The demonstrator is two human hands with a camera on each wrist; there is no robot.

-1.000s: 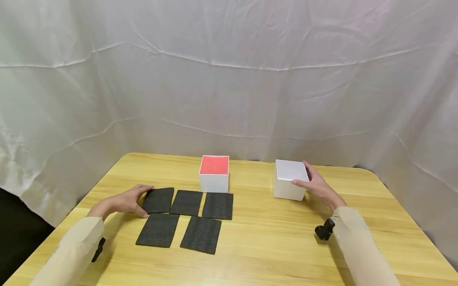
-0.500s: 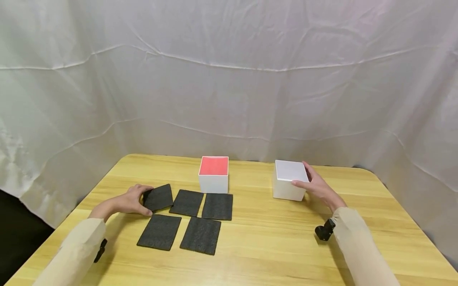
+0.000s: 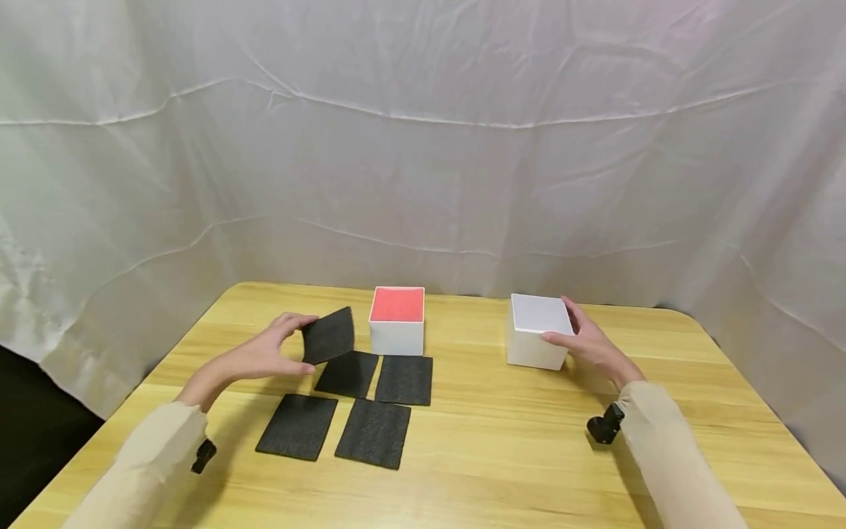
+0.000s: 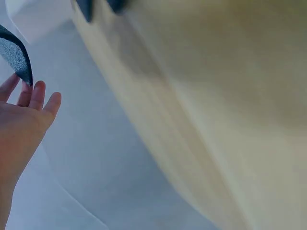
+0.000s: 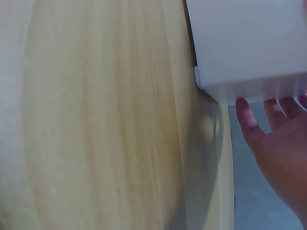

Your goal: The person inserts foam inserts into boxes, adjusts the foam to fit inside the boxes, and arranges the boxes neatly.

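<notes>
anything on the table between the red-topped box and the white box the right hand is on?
Nothing: head view shows bare wood of the table between the red-topped box and the white box that the right hand touches.

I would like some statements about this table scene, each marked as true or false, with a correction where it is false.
1. The left hand holds a black pad lifted off the table. True.
2. Six black pads lie flat on the table. False: four lie flat; the fifth is in the left hand.
3. The right hand rests against the white box. True.
4. The red-topped box stands to the right of the white box. False: it stands to its left.
5. The right hand holds a black pad. False: it touches only the white box.
</notes>
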